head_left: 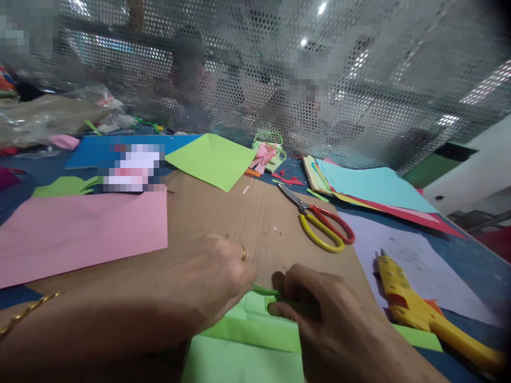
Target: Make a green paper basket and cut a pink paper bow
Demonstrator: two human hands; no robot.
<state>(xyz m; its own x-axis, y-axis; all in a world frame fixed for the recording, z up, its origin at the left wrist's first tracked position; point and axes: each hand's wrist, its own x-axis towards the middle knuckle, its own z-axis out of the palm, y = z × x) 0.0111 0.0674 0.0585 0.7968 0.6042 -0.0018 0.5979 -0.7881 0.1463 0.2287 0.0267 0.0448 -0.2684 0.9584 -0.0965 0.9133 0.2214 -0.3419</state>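
Observation:
A light green folded paper piece (247,356) lies low in the middle, close to me, with a brighter green band across it and creased flaps at its far end. My right hand (315,303) pinches a flap at its far right corner between thumb and curled fingers. Across the far left side of the paper rests my left hand (223,271), its fingers curled down over the edge and partly hidden. A ring and a bracelet show on that side. Brown cardboard (211,213) lies under both hands.
Red-and-yellow-handled scissors (319,218) lie open beyond my right hand. A yellow glue gun (415,308) rests at right on white paper (399,250). Around stand coloured sheets (379,186), pink paper (91,229), a green sheet (211,159), a small paper basket (271,151) and a perforated metal screen (247,69).

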